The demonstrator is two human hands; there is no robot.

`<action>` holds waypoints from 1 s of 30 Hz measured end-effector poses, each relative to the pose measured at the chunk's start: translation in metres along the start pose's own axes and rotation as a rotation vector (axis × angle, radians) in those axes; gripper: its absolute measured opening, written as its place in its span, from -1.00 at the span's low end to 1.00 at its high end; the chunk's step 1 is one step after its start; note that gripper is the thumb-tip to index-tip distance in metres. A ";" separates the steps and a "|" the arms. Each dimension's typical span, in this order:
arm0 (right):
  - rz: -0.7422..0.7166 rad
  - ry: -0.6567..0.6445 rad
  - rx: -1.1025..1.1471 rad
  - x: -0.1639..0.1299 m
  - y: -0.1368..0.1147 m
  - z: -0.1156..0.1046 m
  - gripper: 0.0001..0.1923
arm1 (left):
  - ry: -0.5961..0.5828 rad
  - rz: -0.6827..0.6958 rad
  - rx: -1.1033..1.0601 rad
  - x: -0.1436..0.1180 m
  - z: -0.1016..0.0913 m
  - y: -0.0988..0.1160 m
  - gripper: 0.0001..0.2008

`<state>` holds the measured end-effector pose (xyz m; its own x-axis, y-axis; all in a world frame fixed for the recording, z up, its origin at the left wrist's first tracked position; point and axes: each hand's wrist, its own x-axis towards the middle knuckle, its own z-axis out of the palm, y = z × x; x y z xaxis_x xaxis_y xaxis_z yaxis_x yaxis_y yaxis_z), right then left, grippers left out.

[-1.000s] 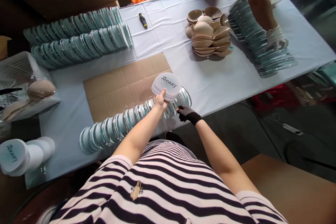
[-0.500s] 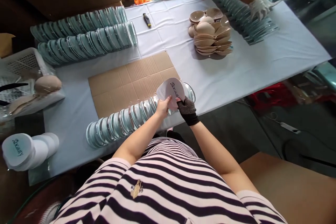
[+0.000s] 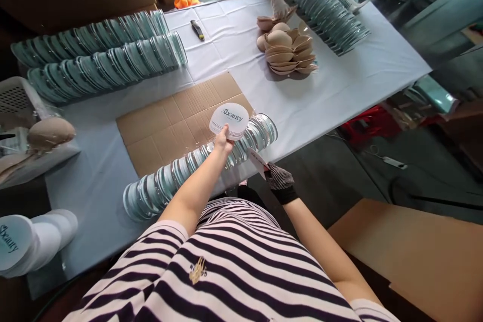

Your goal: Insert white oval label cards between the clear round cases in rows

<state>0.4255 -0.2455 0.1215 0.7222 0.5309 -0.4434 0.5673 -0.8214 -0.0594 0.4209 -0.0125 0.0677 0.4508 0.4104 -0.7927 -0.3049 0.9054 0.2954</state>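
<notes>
We see the bare left hand (image 3: 223,142) pinching a stack of round white cards (image 3: 229,121) above clear lids (image 3: 196,163) at the bench (image 3: 332,95) edge; the knit-gloved right hand (image 3: 278,179) pinches one card (image 3: 257,162).

The cards (image 3: 229,121) are white with dark lettering. The glove (image 3: 279,181) is black with white dots. The shirt (image 3: 226,266) has black and pale pink stripes. The tablecloth (image 3: 339,85) is white, the cardboard sheet (image 3: 169,121) brown, the clear cases (image 3: 196,163) teal-tinted, the cups (image 3: 287,48) beige.
</notes>
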 end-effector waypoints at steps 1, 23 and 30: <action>0.013 -0.034 -0.011 0.011 -0.009 0.001 -0.59 | -0.009 -0.001 0.002 0.000 0.000 -0.001 -0.65; -0.118 -0.239 0.221 0.082 -0.032 0.004 -0.69 | 0.021 0.075 -0.049 -0.003 -0.007 -0.011 -0.65; -0.177 -0.362 0.431 0.098 -0.015 -0.027 -0.65 | 0.039 0.139 -0.047 0.000 -0.007 -0.015 -0.66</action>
<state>0.4989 -0.1757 0.1026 0.4071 0.6246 -0.6664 0.4001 -0.7778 -0.4846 0.4197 -0.0269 0.0597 0.3687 0.5262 -0.7662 -0.4019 0.8335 0.3791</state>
